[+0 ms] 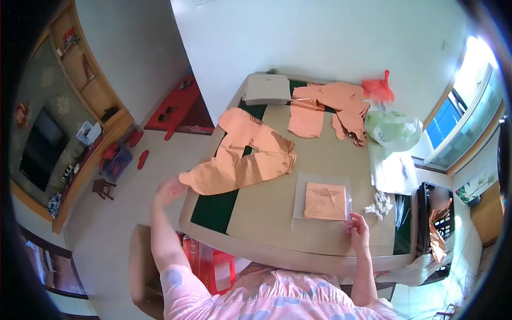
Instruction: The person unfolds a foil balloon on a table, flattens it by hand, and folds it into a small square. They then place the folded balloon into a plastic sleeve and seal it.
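A flat rose-gold foil balloon (pixel 229 169) with a small gap near its middle lies across the left side of the table. At its near left end, which reaches past the table edge, my left hand (pixel 169 192) has its fingers closed on the foil. My right hand (pixel 359 229) pinches the right edge of a clear plastic bag (pixel 300 209). Inside that bag is a folded rose-gold foil balloon (pixel 325 201) with small dark print at its top. White string-like bundles (pixel 380 205) lie just right of my right hand.
More flat foil balloons (pixel 341 101) lie at the back of the table (pixel 266 213), beside a stack of grey-white sheets (pixel 268 88). A red plastic bag (pixel 378 88) and a pale green bag (pixel 393 130) sit back right. A black crate (pixel 437 229) stands at the right.
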`<action>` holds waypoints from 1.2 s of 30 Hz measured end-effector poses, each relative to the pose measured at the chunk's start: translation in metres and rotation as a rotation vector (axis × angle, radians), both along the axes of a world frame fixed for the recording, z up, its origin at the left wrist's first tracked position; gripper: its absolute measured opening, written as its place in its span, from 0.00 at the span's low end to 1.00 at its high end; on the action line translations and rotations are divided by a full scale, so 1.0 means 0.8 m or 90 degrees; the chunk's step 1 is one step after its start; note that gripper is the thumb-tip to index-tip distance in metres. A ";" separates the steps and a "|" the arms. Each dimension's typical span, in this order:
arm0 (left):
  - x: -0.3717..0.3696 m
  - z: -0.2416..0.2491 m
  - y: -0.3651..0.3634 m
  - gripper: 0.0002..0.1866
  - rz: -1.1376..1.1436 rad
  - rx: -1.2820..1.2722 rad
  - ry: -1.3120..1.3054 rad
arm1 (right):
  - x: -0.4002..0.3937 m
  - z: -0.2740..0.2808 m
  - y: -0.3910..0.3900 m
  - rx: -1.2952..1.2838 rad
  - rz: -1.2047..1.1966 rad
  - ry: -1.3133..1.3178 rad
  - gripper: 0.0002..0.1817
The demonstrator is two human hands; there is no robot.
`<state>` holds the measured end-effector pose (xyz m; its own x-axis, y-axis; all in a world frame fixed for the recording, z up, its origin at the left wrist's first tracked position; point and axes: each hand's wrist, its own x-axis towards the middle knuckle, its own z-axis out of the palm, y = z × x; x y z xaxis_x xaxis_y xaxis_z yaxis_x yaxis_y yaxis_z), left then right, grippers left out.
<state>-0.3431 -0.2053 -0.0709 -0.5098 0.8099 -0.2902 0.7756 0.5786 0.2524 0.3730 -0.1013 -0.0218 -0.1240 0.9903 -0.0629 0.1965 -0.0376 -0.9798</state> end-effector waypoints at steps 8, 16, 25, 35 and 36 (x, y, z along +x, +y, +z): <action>0.046 -0.003 -0.016 0.22 0.084 0.051 0.111 | -0.003 0.007 -0.012 0.053 0.014 -0.081 0.30; 0.346 0.183 0.037 0.13 -0.099 0.507 -0.035 | -0.018 0.027 -0.016 0.195 0.008 -0.183 0.24; 0.519 0.091 0.071 0.31 -0.655 0.372 -0.134 | -0.001 0.037 -0.017 0.467 0.023 -0.410 0.08; 0.526 0.074 0.074 0.06 -0.464 0.485 -0.311 | 0.005 0.034 -0.010 0.341 0.133 -0.311 0.07; 0.529 0.078 0.076 0.05 -0.445 0.489 -0.318 | 0.006 0.031 -0.010 0.337 0.130 -0.307 0.07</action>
<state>0.0797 -0.1442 -0.0083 0.1536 0.9205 0.3593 0.5799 -0.3784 0.7215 0.3777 -0.1090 0.0033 -0.3879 0.8635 0.3224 0.5617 0.4988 -0.6601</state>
